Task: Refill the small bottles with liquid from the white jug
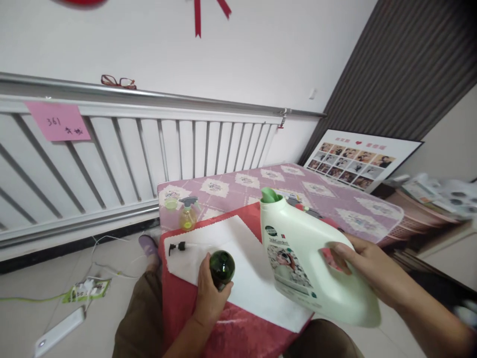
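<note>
My right hand (367, 266) grips the handle of a large white detergent jug (309, 253) with a green spout, held tilted above a white cloth (246, 268). My left hand (208, 291) is wrapped round a small dark green bottle (222, 266) that stands on the cloth, its mouth uncapped. A black pump head with a white tube (179, 246) lies on the cloth to the left of the bottle.
The cloth lies on a red cover over a low table (223, 189) with a pink patterned top. A small yellow spray bottle (187, 215) and a little cup (171, 203) stand near the table's far left corner. A white radiator (130, 149) lines the wall. A power strip (59, 332) and cables lie on the floor.
</note>
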Available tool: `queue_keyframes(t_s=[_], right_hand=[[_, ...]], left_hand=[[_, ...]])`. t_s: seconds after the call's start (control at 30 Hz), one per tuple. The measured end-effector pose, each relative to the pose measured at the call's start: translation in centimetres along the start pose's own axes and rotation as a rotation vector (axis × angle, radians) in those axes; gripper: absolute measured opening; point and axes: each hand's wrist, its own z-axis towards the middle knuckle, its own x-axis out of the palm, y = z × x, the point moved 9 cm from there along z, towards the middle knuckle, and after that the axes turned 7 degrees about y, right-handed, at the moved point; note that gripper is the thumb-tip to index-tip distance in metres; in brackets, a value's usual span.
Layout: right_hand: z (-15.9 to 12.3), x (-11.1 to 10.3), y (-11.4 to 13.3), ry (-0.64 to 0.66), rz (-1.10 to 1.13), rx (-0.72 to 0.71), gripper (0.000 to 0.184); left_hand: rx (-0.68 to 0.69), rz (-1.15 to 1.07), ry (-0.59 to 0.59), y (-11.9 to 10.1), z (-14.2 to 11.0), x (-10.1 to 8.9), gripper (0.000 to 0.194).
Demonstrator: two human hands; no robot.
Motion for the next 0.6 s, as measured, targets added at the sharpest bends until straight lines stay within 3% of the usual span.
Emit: queue_keyframes(t_s=[0.1,0.3,0.6], right_hand=[[0.0,1.7,-1.5,-0.035,0.193,-0.033,0.042],[0.1,5.7,-3.8,-0.239,0.388,0.030,0.031],[2.4,11.5,-3.2,-0.375,0.638,0.020,0.030]], left_hand=[[0.007,0.004,-0.018,-0.2,-0.1,-0.1,0.087],[0.000,0.011,-0.015,0.2,-0.1,0.3,0.088],[-0.020,0.025,-0.022,0.2,-0.2,0.2,0.089]])
